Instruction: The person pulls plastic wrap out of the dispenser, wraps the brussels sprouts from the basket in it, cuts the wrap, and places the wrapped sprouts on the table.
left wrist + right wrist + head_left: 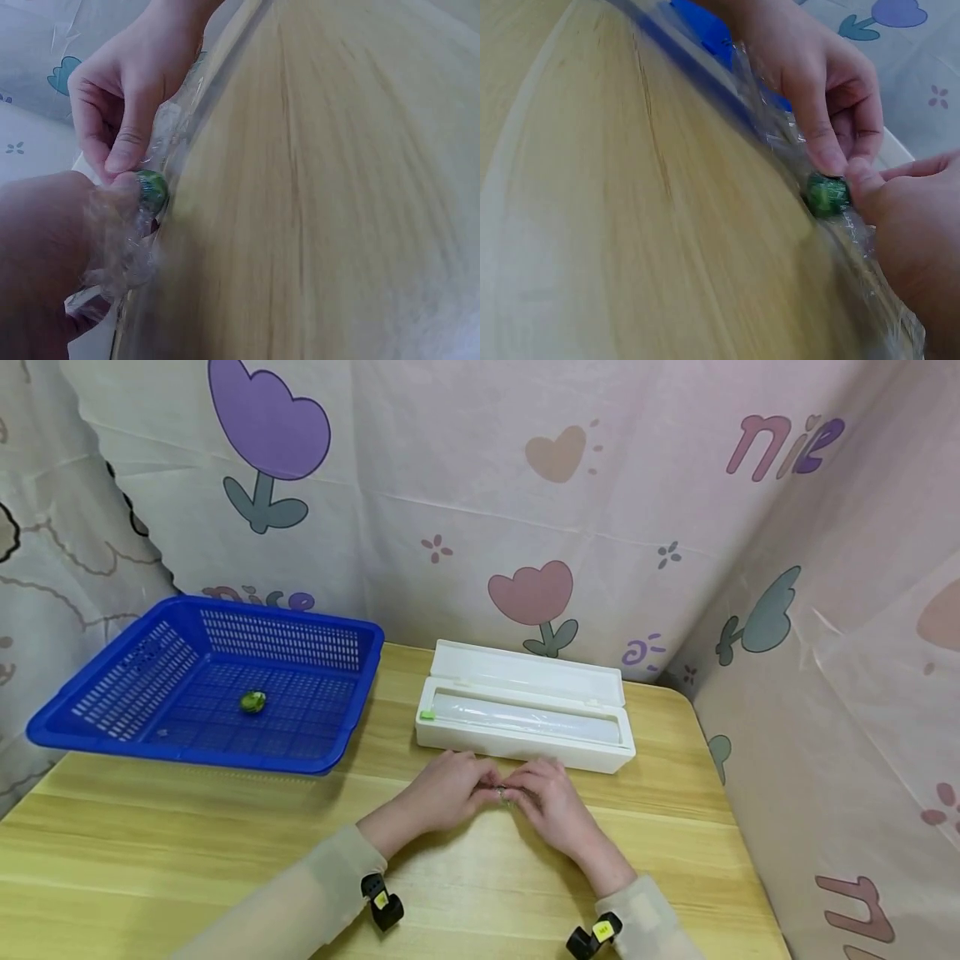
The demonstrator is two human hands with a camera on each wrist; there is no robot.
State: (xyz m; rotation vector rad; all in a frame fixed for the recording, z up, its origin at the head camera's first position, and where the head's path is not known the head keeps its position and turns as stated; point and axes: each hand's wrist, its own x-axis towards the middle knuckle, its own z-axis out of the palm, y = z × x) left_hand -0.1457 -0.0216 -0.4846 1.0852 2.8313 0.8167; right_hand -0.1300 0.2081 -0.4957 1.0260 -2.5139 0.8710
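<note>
A small round green vegetable (828,196), with clear cling film (769,101) around it, is between my fingertips low over the table; its exact kind is hard to tell. My left hand (448,789) pinches it with the film from the left. From the other side my right hand (553,806) pinches the film and the vegetable, its fingertips nearly meeting the left ones. In the left wrist view, loose crinkled film (124,247) spreads over the left hand. The head view shows only a glint of the piece, the fingers hiding most of it.
Just beyond my hands stands a white cling film box (517,749), lid raised, a film roll (525,718) inside and a green tab at its left end. On the left, a blue plastic basket (225,739) holds a round green piece (252,701). Printed curtains surround the wooden table (480,893).
</note>
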